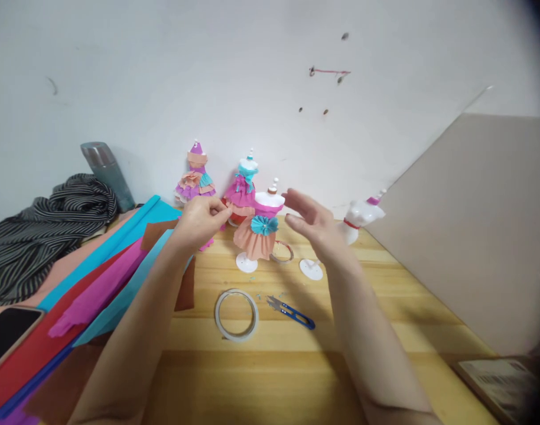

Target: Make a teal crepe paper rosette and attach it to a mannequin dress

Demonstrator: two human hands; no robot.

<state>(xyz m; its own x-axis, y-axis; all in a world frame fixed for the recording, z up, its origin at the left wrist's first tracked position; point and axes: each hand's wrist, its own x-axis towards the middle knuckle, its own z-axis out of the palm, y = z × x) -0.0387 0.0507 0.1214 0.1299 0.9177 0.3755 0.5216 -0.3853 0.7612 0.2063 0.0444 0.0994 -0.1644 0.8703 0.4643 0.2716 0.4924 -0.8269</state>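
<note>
In front of me stands a small white dress-form mannequin (269, 200) on a round white base. It wears a pink band, a blue pleated paper flower (264, 225) and a peach crepe-paper skirt (254, 241). My left hand (199, 217) is left of it, thumb and fingertips pressed together; what they pinch, if anything, cannot be made out. My right hand (313, 221) is raised at the mannequin's right, thumb and fingers apart, holding nothing. Behind my left hand are two more dressed mannequins, one in peach and purple (195, 177), one in blue and magenta (243, 188).
A roll of white tape (254, 321) and blue thread snips (296, 316) lie on the wooden table (270, 378). A bare white mannequin (363, 213) leans at the right. Coloured crepe paper (97, 260), a phone (10, 336), striped cloth (52, 230) and a flask (113, 177) are at the left.
</note>
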